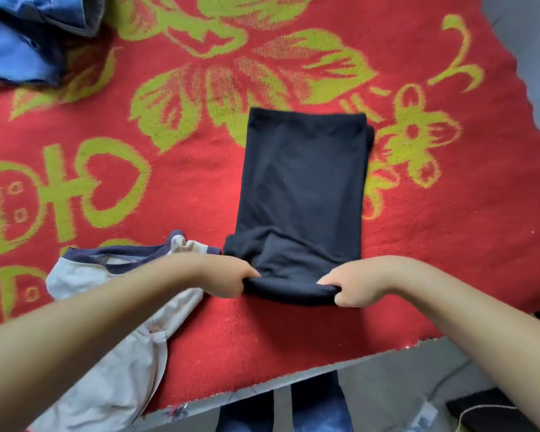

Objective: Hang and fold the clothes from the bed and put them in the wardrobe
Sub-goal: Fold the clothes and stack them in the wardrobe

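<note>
Your left hand (231, 277) pinches the black garment (303, 194) near edge, lower centre; your right hand (349, 288) pinches the same edge | grey shirt (113, 347) lower left; red blanket (293, 347) beneath

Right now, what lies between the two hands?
In the head view, only the near edge of the black garment spans from the left hand to the right hand; both pinch it.
</note>
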Tool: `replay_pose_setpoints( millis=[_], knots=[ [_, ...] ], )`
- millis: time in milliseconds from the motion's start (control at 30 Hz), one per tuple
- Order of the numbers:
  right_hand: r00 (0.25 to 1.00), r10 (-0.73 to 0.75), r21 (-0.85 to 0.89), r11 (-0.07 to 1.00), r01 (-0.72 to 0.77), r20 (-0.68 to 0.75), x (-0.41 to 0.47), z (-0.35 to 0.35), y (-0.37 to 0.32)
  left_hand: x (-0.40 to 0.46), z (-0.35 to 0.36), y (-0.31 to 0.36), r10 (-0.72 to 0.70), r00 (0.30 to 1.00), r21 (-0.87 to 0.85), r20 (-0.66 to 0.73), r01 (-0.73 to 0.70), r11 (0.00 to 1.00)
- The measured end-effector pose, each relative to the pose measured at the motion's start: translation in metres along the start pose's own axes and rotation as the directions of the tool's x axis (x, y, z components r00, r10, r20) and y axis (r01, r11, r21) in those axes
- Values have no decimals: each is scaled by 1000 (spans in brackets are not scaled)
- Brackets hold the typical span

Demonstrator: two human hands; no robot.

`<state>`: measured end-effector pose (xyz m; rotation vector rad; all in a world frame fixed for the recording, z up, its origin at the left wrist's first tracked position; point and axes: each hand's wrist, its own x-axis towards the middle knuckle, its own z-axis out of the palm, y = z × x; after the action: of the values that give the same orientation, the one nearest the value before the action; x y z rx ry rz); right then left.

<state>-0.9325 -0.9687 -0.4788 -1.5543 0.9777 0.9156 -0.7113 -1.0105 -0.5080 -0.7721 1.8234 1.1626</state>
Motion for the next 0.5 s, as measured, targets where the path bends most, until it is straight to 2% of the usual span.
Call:
replay_pose_setpoints(
  millis=[33,100,167,233,300,367,433,500],
  knots=[
    [998,-34,85,996,30,50,-9,-8,5,-11,-11,0,11,997,-56,73,-7,998],
    [999,-48,265,963,39,27,-18,-24,23,-18,-32,-11,47,994,-223,104,-23,975],
    [997,-1,456,889,38,-82,-15,-37,47,-13,-49,-29,53,998,-492,-34,-63,868],
    [969,127,619,785,32,-211,-4,-45,72,2,-65,-42,-32,964,-723,-266,-177,668],
    [852,303,722,681,120,-427,13,-50,88,24,-74,-43,-241,858,-825,-454,-302,478],
    [672,483,757,627,181,-561,33,-51,94,53,-76,-39,-490,725,-866,-484,-315,388],
    [581,556,738,664,121,-595,54,-43,92,80,-63,-34,-630,609,-867,-482,-223,446],
    [491,600,715,696,71,-632,66,-28,79,89,-41,-26,-693,505,-844,-514,-153,515]
  ],
)
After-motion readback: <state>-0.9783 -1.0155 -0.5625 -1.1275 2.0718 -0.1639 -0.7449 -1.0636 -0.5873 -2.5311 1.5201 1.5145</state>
